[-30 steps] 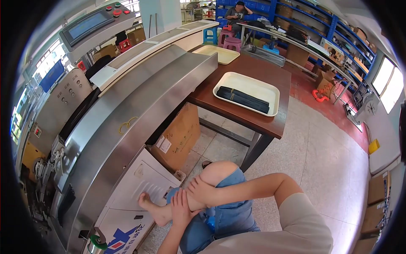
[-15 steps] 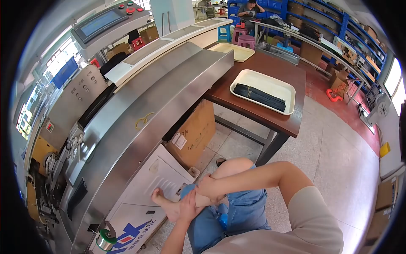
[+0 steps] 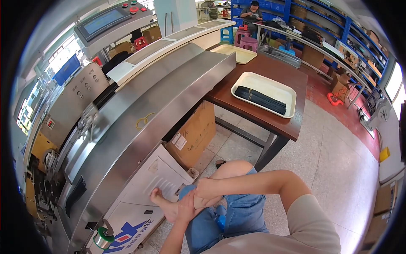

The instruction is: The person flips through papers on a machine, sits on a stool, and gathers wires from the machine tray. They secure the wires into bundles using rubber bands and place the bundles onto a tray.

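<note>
My left hand (image 3: pixel 185 207) is wrapped around the lower part of my bare leg (image 3: pixel 167 208), which is crossed over the other one. Just above it, my right hand (image 3: pixel 206 189) grips the same leg near the rolled-up jeans (image 3: pixel 243 213); some of its fingers are hidden. Neither hand holds a tool or a part. Beyond them stands a machine with a sloping steel chute (image 3: pixel 169 95), on which yellow rubber bands (image 3: pixel 145 121) lie. A bundle of dark strips (image 3: pixel 77 195) sits at the chute's lower left end.
A cream tray (image 3: pixel 275 83) with banded dark strips (image 3: pixel 261 100) rests on a brown table (image 3: pixel 226 94), a second tray (image 3: pixel 241 55) behind it. Below stands a cardboard box (image 3: pixel 194 137). A wire spool (image 3: pixel 102 238) hangs on the machine's front. Another person (image 3: pixel 252 16) sits far back.
A small metal mechanism on the machine has moved up and right and is blurred. The person at the back has lowered a raised arm. My hands stay on my leg.
</note>
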Motion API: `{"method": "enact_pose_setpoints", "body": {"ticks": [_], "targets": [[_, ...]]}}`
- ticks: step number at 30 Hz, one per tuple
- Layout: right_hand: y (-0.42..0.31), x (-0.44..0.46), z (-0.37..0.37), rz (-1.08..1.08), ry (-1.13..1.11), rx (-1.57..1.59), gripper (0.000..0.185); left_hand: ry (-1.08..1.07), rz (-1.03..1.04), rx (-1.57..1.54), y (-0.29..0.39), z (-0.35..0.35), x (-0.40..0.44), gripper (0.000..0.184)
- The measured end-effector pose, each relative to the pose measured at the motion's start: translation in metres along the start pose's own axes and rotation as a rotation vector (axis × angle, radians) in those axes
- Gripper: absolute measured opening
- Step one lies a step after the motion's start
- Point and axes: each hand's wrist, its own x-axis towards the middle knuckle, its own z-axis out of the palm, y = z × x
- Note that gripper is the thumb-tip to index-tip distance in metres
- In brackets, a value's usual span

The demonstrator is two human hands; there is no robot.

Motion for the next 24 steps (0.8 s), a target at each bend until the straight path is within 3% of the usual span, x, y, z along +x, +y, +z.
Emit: {"method": "enact_pose_setpoints", "body": {"ticks": [5, 10, 13, 14, 17, 24], "targets": [[0.005, 0.015, 0.017, 0.148, 0.032, -0.033, 0.023, 0.027, -0.087, 0.041, 0.016, -0.004, 0.001, 0.077], [0.013, 0.006, -0.002, 0.29, -0.063, 0.113, 0.025, 0.06, -0.127, 0.035, 0.017, -0.001, 0.001, 0.077], [0.01, -0.006, -0.029, 0.4, -0.337, 0.219, 0.042, 0.076, -0.127, 0.021, 0.018, 0.004, -0.002, 0.077], [0.011, -0.008, -0.031, 0.401, -0.343, 0.219, 0.042, 0.083, -0.12, 0.022, 0.017, 0.004, -0.001, 0.078], [0.012, -0.009, -0.033, 0.3, -0.376, 0.225, 0.071, 0.089, -0.112, 0.026, 0.013, 0.0, -0.001, 0.077], [0.008, -0.004, -0.028, 0.343, -0.408, 0.178, 0.086, 0.102, -0.119, 0.034, 0.018, 0.0, 0.0, 0.077]]}}
